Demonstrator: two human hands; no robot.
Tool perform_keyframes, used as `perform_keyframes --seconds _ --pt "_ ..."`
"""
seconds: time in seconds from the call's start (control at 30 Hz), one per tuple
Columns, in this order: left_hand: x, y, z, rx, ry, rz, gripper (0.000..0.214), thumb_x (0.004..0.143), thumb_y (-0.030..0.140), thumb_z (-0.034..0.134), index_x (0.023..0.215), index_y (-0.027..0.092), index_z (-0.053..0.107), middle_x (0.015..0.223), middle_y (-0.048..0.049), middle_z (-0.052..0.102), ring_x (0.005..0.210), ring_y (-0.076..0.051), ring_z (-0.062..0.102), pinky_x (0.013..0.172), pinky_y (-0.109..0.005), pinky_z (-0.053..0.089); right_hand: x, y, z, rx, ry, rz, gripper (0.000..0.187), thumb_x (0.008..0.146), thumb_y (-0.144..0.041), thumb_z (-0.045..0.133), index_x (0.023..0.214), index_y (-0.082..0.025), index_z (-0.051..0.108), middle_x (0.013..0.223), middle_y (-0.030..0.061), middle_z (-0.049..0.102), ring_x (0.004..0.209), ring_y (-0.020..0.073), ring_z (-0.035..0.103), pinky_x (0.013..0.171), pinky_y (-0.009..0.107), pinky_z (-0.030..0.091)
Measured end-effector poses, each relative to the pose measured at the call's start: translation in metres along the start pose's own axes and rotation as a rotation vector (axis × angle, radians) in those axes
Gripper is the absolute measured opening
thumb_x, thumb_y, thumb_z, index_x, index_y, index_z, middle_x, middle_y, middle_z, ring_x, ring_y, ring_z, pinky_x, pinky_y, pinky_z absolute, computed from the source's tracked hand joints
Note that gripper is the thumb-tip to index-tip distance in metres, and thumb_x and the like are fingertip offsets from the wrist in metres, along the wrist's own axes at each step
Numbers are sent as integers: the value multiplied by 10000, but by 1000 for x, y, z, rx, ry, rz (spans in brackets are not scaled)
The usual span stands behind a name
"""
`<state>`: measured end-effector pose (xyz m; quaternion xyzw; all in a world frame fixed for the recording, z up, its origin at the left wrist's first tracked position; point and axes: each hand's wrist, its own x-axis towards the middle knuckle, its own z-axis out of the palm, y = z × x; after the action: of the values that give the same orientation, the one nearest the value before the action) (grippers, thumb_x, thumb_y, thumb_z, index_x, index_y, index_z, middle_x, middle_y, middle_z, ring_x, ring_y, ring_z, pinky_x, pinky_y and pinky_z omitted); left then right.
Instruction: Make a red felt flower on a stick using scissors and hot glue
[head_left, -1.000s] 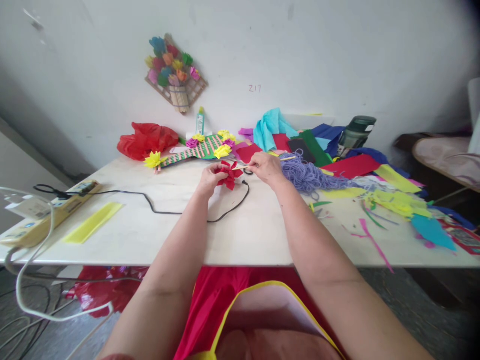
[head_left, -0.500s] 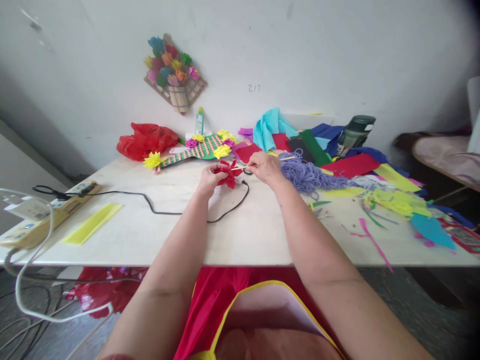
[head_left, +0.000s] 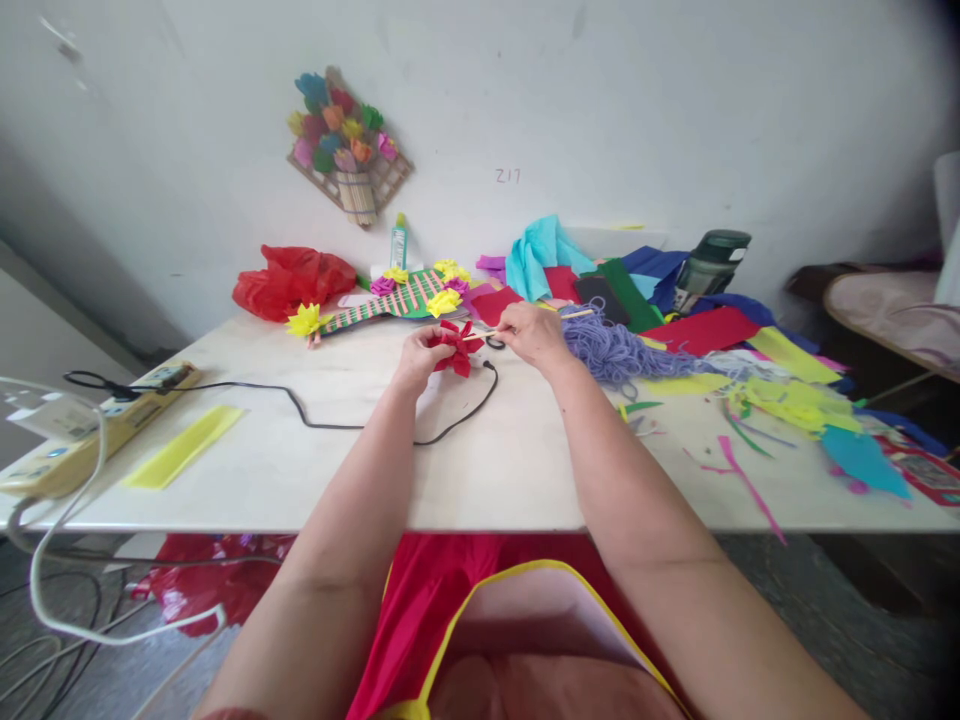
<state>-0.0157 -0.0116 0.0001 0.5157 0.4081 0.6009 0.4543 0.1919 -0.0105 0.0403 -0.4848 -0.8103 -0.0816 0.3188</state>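
Observation:
A red paper flower [head_left: 459,350] with pointed petals is pinched in my left hand [head_left: 426,355], just above the table. My right hand [head_left: 527,332] closes its fingertips on a thin pale wooden stick [head_left: 577,314], whose back end sticks out to the right over purple yarn. The stick points toward the flower. Whether its front end touches the petals is too small to tell. Beneath the right fingertips lies a small dark ring-shaped thing [head_left: 495,342]. Behind the hands rests a green guitar-shaped craft piece [head_left: 390,303] with pink strips and yellow and magenta paper flowers.
A black cable [head_left: 337,427] crosses the table from a power strip [head_left: 112,430] at left. Purple yarn [head_left: 615,345], coloured paper sheets [head_left: 705,330] and scraps spread over the right side. A yellow strip [head_left: 184,447] lies front left. A dark bottle [head_left: 712,265] and red plastic [head_left: 292,283] stand behind.
Less of the stick shows between the flower and my right fingertips; its back end sits a touch farther right. My left hand keeps its hold on the flower.

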Motion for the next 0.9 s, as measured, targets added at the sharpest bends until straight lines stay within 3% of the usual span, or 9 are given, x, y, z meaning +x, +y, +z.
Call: perform_keyframes --seconds 0.9 --pt "1 -2 -1 46 -6 2 285 450 234 741 718 161 680 678 -16 681 606 -158 613 552 -254 481 1 -2 -3 -39 -1 -80 112 842 -158 680 745 -188 726 842 58 715 832 198 574 654 315 287"
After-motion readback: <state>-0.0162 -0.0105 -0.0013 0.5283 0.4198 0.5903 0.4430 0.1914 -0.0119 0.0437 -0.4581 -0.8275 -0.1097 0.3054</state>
